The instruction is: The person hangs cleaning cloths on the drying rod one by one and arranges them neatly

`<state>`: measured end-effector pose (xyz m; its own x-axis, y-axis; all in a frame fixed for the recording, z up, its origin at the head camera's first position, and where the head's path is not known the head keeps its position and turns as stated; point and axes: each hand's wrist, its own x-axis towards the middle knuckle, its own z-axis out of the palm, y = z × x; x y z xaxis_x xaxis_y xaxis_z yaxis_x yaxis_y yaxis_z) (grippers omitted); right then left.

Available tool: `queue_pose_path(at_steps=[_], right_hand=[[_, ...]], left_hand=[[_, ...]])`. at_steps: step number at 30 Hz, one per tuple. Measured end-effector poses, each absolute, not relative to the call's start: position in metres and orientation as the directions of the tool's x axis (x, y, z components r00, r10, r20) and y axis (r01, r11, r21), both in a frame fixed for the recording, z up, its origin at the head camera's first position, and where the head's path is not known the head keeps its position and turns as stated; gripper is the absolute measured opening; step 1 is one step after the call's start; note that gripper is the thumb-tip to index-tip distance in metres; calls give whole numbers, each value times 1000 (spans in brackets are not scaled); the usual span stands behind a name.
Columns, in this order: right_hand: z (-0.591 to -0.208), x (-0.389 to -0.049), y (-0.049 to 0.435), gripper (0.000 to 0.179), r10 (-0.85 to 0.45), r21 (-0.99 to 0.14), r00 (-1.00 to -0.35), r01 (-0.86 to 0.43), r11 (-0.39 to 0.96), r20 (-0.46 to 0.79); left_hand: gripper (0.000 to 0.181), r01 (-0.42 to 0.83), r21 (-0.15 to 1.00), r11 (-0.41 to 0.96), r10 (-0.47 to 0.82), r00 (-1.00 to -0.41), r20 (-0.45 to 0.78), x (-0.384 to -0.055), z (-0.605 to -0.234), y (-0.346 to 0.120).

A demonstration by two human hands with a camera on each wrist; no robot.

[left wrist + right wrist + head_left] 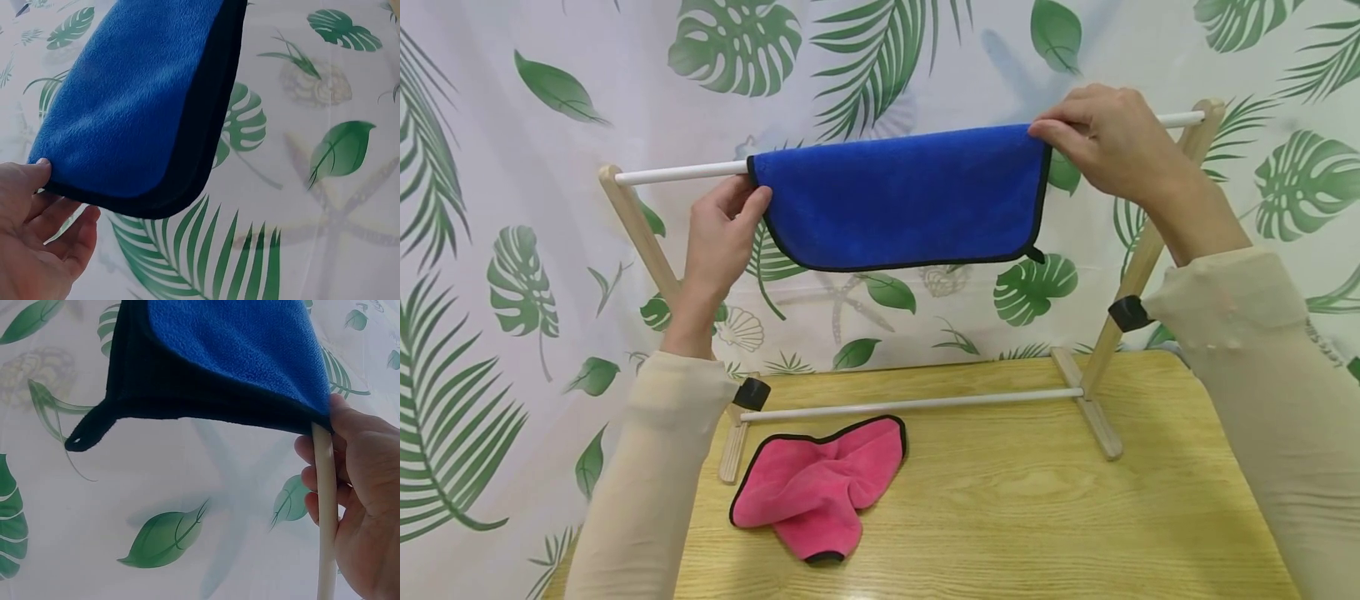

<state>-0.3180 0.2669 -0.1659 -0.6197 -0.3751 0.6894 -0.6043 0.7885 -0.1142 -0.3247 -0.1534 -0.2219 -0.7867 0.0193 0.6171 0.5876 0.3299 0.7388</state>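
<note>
A blue towel with black edging hangs folded over the upper white rod of a wooden rack. At its left edge, my left hand pinches the cloth just below the rod; the left wrist view shows the thumb on the blue face. My right hand pinches the towel's upper right corner at the rod. In the right wrist view its fingers lie behind the rod. A small black loop sticks out from the towel's lower right corner.
A crumpled pink towel with black edging lies on the wooden table, in front of the rack's lower white rod. The rack's right foot stands on the table. A leaf-patterned curtain hangs behind.
</note>
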Motion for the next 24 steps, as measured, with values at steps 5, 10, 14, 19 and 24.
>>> queue_pose_path(at_steps=[5, 10, 14, 19, 24], right_hand=[[-166, -318, 266, 28, -355, -137, -641, -587, 798, 680], [-166, -318, 268, 28, -359, -126, -632, -590, 797, 687], [-166, -318, 270, 26, -371, -111, -611, -605, 788, 700], [-164, -316, 273, 28, -360, -139, -637, -596, 791, 682], [-162, -315, 272, 31, -338, -163, -681, -559, 813, 650]], left_hand=[[35, 585, 774, 243, -19, -795, 607, -327, -224, -147], [34, 547, 820, 171, -80, -822, 564, -328, -222, -143], [30, 535, 832, 147, -121, -825, 552, -328, -221, -140], [29, 541, 820, 189, -177, -802, 570, -328, -221, -142], [29, 519, 826, 221, -243, -791, 562, -326, -223, -149]])
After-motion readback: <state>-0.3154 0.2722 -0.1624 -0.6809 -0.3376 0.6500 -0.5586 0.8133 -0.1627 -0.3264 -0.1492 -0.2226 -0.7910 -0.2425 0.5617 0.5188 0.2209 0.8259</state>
